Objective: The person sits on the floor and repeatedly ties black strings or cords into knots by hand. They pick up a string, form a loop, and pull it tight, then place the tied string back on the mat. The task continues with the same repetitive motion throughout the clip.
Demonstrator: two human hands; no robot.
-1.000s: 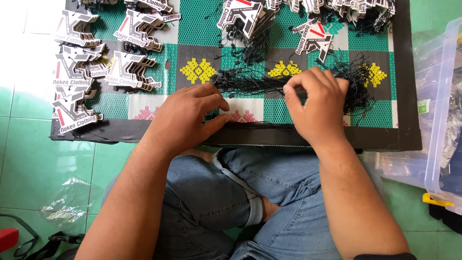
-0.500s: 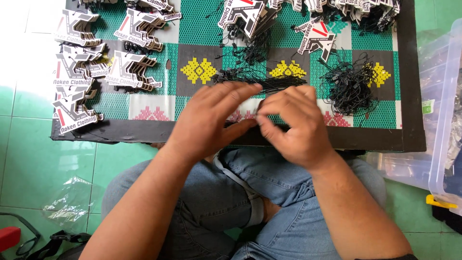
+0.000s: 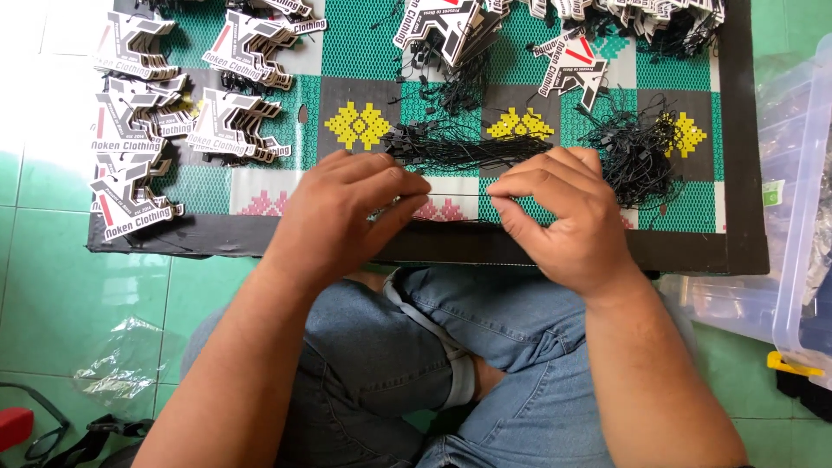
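Lying at far left on the green patterned mat: stacks of die-cut cardboard tags. Left hand next, fingers pinched together on one end of a thin black string. Stretched taut just above the mat's near edge, between both hands. Bundle of black strings just behind. Right hand, fingers closed on the other end. Clear plastic bin at far right.
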